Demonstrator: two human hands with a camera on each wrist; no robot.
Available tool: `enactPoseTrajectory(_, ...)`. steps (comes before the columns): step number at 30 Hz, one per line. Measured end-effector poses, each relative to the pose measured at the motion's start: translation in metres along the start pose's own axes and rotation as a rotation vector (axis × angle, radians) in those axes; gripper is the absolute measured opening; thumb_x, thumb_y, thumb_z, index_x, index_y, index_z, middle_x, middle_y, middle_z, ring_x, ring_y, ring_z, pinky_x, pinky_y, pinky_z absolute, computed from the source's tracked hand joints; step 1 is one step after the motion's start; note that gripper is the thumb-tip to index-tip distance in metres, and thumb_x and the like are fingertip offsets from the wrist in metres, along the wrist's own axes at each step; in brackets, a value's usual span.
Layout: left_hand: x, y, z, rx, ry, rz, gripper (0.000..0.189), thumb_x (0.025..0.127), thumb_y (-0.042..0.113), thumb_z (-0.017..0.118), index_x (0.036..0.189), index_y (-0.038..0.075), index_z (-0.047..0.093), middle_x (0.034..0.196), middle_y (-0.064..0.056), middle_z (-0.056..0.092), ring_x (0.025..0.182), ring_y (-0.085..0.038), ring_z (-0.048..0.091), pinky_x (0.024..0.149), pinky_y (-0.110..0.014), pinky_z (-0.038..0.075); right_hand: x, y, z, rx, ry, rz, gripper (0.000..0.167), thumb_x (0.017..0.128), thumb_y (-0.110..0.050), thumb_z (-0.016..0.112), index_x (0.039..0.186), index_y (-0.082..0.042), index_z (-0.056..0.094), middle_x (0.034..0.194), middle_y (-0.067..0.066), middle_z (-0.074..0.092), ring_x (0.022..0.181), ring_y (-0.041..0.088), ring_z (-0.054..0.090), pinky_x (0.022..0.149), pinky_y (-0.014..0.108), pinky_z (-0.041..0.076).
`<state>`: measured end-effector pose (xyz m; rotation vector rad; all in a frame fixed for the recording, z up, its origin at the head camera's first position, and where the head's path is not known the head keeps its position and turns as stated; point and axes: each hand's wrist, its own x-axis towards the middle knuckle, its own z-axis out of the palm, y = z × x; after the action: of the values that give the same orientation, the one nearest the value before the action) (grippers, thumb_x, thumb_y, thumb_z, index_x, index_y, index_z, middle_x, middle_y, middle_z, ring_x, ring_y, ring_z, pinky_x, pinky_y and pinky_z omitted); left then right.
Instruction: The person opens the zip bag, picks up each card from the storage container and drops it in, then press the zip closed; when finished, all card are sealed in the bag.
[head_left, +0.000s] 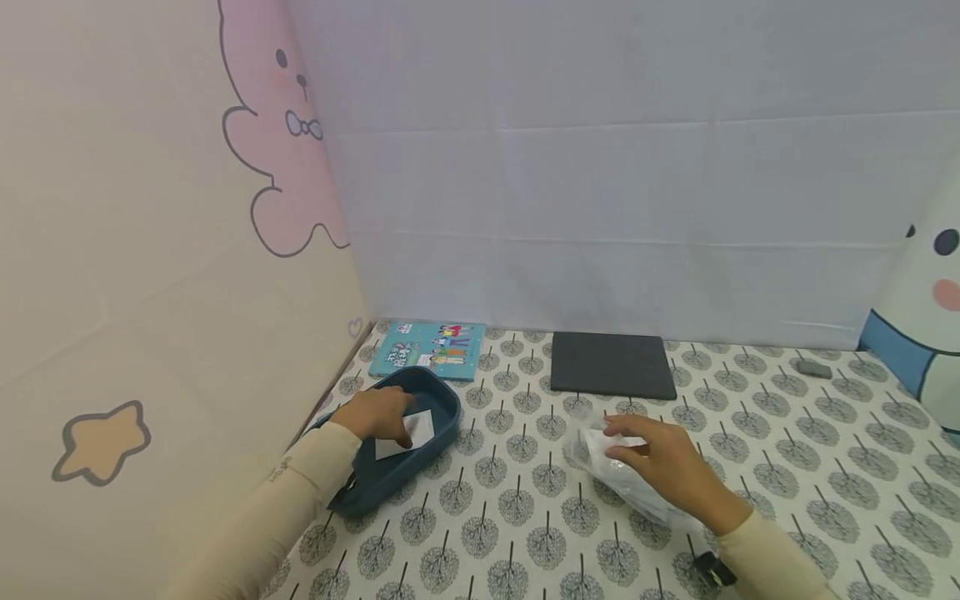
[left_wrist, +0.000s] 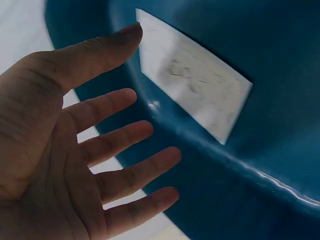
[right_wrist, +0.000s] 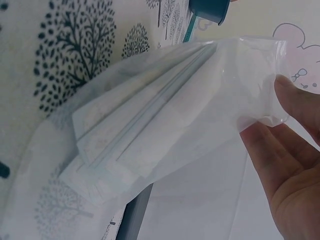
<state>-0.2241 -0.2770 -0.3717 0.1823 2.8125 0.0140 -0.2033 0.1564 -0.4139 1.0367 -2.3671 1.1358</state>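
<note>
A dark blue plastic basin (head_left: 447, 408) stands at the left of the table, with a white card (head_left: 418, 431) inside it. My left hand (head_left: 378, 414) reaches over the basin, fingers spread and fairly straight. In the left wrist view, its thumb tip overlaps one corner of the card, which bears faint dark marks. My right hand (head_left: 671, 467) pinches the edge of a clear plastic bag (right_wrist: 250, 75) between thumb and fingers. Several flat white pieces (right_wrist: 165, 112) lie stacked and fanned inside that bag, seen through the film.
Behind the basin lies a light blue book (head_left: 427, 350) with printed figures. A flat black board (head_left: 611, 365) is at the back middle, and a small grey object (head_left: 813, 368) at the back right. A tree-patterned cloth (head_left: 517, 508) covers the table; curtain walls (head_left: 600, 183) stand around it.
</note>
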Motion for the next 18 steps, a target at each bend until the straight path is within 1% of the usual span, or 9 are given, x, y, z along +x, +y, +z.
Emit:
enactPoseTrajectory(4,0.004,-0.006,0.007,0.013,-0.04,-0.043,0.079,0.071,0.037,0.091,0.139,0.01,0.061,0.14,-0.014,0.056,0.123,-0.039,0.056,0.095,-0.059,0.047,-0.001,0.0,0.0,-0.001,-0.002,-0.006,0.044,0.077,0.005,0.082,0.118,-0.004,0.068,0.105,0.003,0.072,0.089,0.017,0.07,0.072,0.025,0.057)
enactPoseTrajectory(6,0.005,-0.006,0.009,0.028,-0.054,-0.058,0.083,0.068,0.037,0.093,0.139,0.009,0.06,0.14,-0.014,0.056,0.123,-0.039,0.056,0.095,-0.058,0.047,-0.001,0.0,0.0,-0.008,0.002,-0.011,0.041,0.076,0.005,0.082,0.115,-0.004,0.07,0.108,0.006,0.072,0.09,0.019,0.071,0.071,0.024,0.057)
enactPoseTrajectory(8,0.005,-0.007,0.01,0.045,-0.058,-0.064,0.085,0.066,0.036,0.095,0.138,0.009,0.06,0.139,-0.014,0.056,0.12,-0.039,0.058,0.094,-0.058,0.048,-0.001,0.0,0.0,-0.014,0.012,-0.018,0.041,0.075,0.005,0.082,0.113,-0.004,0.07,0.107,0.006,0.073,0.089,0.02,0.071,0.071,0.023,0.057)
enactPoseTrajectory(11,0.006,-0.008,0.013,0.072,-0.035,-0.058,0.085,0.063,0.036,0.097,0.136,0.008,0.062,0.136,-0.014,0.056,0.114,-0.039,0.06,0.092,-0.057,0.049,-0.001,0.0,-0.001,-0.017,0.022,-0.028,0.04,0.075,0.005,0.083,0.112,-0.003,0.07,0.107,0.006,0.073,0.09,0.019,0.071,0.071,0.023,0.057)
enactPoseTrajectory(13,0.008,-0.01,0.016,0.085,-0.017,-0.053,0.083,0.061,0.035,0.098,0.132,0.007,0.064,0.13,-0.014,0.058,0.106,-0.037,0.063,0.088,-0.056,0.051,-0.001,0.001,-0.001,-0.021,0.024,-0.033,0.043,0.075,0.005,0.083,0.115,-0.003,0.07,0.103,0.004,0.073,0.09,0.018,0.071,0.071,0.023,0.057)
enactPoseTrajectory(15,0.009,-0.011,0.018,0.091,-0.004,-0.054,0.08,0.06,0.034,0.098,0.128,0.007,0.065,0.126,-0.013,0.058,0.098,-0.034,0.064,0.084,-0.054,0.053,-0.001,0.001,-0.001,-0.021,0.024,-0.038,0.041,0.075,0.005,0.083,0.113,-0.003,0.07,0.106,0.006,0.073,0.091,0.019,0.07,0.071,0.023,0.057)
enactPoseTrajectory(18,0.011,-0.011,0.02,0.081,0.009,-0.058,0.071,0.059,0.032,0.099,0.117,0.006,0.068,0.117,-0.011,0.057,0.089,-0.029,0.063,0.081,-0.052,0.054,-0.002,0.001,-0.002,-0.022,0.023,-0.039,0.037,0.074,0.006,0.083,0.108,-0.004,0.071,0.113,0.01,0.072,0.092,0.02,0.07,0.071,0.023,0.057)
